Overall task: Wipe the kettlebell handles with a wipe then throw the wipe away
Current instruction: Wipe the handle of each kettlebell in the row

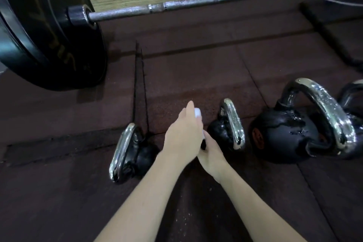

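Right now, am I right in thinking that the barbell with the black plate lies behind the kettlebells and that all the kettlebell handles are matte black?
Not quite. The barbell with its black plate does lie behind the kettlebells, but the head view shows shiny chrome handles, not matte black: on the left kettlebell, the middle kettlebell and the large kettlebell. Only the bodies are black.

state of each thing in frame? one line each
Left hand: over the right hand, white wipe in its grip.
Right hand: partly hidden under the left; grip unclear.
Left kettlebell: tipped on its side on the floor mat.
Middle kettlebell: handle looks wet.
Big kettlebell: droplets on the handle and body.
Barbell: loaded, black plate resting on the mat.
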{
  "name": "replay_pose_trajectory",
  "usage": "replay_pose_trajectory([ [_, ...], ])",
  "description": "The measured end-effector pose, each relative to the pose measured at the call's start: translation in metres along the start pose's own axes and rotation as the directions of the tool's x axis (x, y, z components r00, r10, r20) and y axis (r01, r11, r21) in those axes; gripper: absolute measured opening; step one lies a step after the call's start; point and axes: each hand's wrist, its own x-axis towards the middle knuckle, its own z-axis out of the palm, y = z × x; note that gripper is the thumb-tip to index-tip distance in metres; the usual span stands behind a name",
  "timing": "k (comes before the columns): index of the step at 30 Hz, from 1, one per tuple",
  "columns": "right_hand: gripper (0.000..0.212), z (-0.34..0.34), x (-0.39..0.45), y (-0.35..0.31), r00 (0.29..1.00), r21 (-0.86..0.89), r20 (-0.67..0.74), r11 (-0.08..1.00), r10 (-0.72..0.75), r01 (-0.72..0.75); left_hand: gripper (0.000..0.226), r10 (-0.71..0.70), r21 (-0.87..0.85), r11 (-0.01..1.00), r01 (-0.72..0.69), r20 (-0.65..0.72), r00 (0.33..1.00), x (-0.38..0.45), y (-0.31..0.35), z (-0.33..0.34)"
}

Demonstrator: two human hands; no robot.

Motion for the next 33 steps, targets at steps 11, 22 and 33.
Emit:
replay_pose_trajectory([
  [11,0.061,-0.009,-0.002,-0.006,0.999,-0.131,0.039,0.991,0.021,-0.016,0.010,-0.115,-0.088,0.989,0.118,0.035,0.993,0.010,0.011,-0.018],
  [22,0.063,-0.013,-0.005,-0.007,0.999,-0.037,0.051,0.999,-0.006,0.008,0.062,-0.328,-0.593,0.783,0.187,-0.138,0.935,-0.085,-0.032,0.062],
  [33,0.062,-0.008,-0.005,-0.005,0.999,-0.152,0.016,0.988,-0.040,0.042,0.033,-0.108,-0.281,0.957,0.067,-0.131,0.986,-0.029,-0.001,-0.002],
])
